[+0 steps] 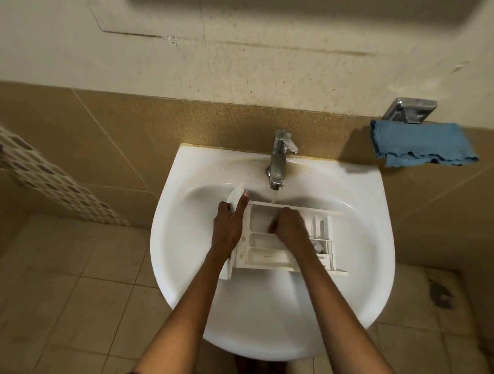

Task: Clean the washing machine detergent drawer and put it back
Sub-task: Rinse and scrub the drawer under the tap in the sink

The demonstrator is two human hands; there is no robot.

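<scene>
White plastic detergent drawer (268,256) lies compartments-up across the bowl of the white ceramic sink (261,330). At its left end the left hand (228,228) grips the front panel, index finger stretched along it. The right hand (288,224) sits curled inside the far compartment, blurred; whether it holds anything I cannot tell. Beyond, the chrome tap (278,162) runs water onto the drawer's far edge. A blue cloth (419,144) hangs far right.

Detergent drawer (265,256) spans the sink (381,222) middle, tap (278,160) overhanging its far edge, open basin in front

One drawer (265,258), apparently; two hands (228,226) (288,224)
</scene>
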